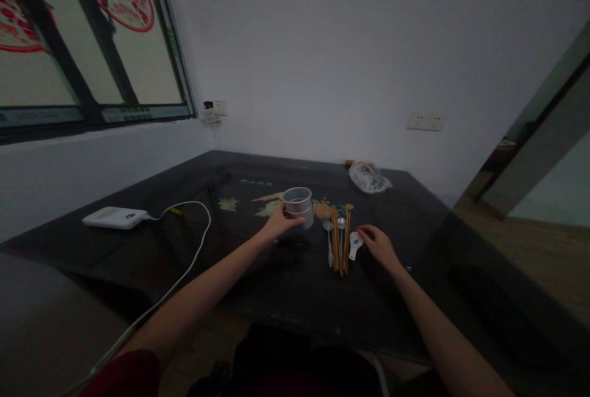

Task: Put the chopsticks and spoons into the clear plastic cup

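A silvery cylindrical cup (298,200) is held by my left hand (282,222), with the thumb across its front and the fingers round its left side. Its open mouth faces up; the lower part looks paler. Right of it, a bundle of wooden chopsticks (336,243) lies on the dark table, with a metal spoon (329,243) on the left and another metal spoon (342,224) among the sticks. A white ceramic spoon (354,243) with a blue mark lies to their right. My right hand (378,244) is beside it, fingers loosely bent and slightly apart, holding nothing visible; contact is unclear.
The black tabletop (276,289) bears a printed flower pattern. A crumpled clear plastic bag (369,179) lies at the back by the wall. On the left sits a white box-like device (115,217) with a white cable (203,243) trailing over the front edge.
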The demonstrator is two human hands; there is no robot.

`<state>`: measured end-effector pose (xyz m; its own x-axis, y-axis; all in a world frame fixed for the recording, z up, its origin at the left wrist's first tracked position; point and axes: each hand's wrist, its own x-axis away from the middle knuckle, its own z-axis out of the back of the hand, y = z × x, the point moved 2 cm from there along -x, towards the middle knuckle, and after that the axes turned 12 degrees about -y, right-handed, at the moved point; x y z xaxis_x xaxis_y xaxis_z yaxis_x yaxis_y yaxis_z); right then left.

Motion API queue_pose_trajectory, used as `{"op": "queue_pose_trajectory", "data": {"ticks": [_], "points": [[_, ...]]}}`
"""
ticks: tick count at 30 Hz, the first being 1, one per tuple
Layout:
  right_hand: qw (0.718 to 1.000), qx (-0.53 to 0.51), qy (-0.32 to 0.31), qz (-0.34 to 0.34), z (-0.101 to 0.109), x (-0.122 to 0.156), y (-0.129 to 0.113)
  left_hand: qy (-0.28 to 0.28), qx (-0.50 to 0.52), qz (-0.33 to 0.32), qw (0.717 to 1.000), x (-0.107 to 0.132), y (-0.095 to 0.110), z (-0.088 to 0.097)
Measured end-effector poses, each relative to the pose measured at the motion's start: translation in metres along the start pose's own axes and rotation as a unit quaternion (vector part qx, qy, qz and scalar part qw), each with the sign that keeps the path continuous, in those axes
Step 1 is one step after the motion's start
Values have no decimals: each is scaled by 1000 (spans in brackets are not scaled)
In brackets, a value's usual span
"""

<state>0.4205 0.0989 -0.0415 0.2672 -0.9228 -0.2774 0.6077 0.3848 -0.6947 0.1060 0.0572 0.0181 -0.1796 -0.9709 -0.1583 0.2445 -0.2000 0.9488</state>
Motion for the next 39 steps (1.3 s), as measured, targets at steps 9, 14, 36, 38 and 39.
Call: {"op": "queue_pose_trajectory", "data": {"ticks": [9,14,36,38,39], "points": [[1000,13,-9,9,-1,0,-2,-24,54,-10,998,4,-14,-40],[1000,23,-6,8,0,1,-4,-54,58,-12,997,5,-18,-36],[999,32,-16,-7,2,2,-11,-129,74,-33,988,6,-27,-44],[999,32,-15,-9,2,2,-12,-135,76,-32,987,6,-26,-43],[999,33,-16,-9,2,2,-12,-136,75,-32,987,6,-25,-43]]}}
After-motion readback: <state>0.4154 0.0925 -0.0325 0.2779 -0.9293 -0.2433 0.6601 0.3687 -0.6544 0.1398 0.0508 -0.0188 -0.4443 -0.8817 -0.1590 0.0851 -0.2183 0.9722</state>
